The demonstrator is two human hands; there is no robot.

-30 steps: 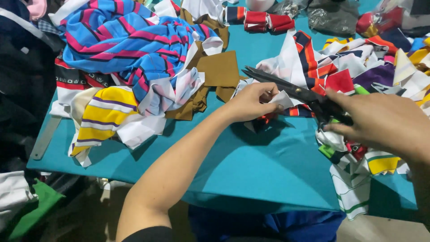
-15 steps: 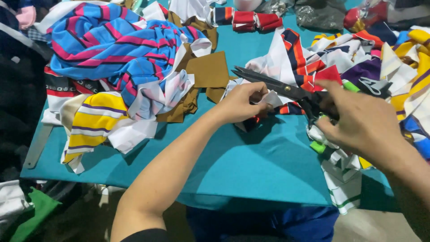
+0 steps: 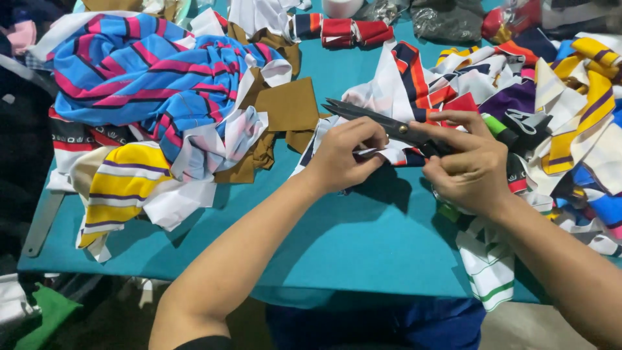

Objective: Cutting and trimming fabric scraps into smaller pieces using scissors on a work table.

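A: Taking the teal table (image 3: 363,253) as the reference, what is lying at its left end?

B: A blue and pink striped cloth (image 3: 139,74) is heaped there, a yellow striped piece (image 3: 120,185) is sagging toward the near left edge, and brown fabric (image 3: 285,107) is lying just right of them, toward the table's middle.

A: Where is the work piece?

B: The white fabric strip (image 3: 389,154) is sitting over the middle of the table, between the two hands. It is looking thin, light and limp, so it is likely folding wherever it is unsupported. Judged best hold: pinch close beside the cut line, keeping it taut.

A: State of the left hand?

B: The left hand (image 3: 343,159) is reaching in from the near edge, forearm angled up and right. Its fingers are curled closed, pinching the strip.

A: And the right?

B: The right hand (image 3: 470,168) is coming in from the table's right side, wrist bent inward, fingers wrapped around the handles of the black scissors (image 3: 382,122). The blades are pointing left and lying nearly closed above the strip. A multicoloured scrap pile (image 3: 557,84) is covering the table's right end.
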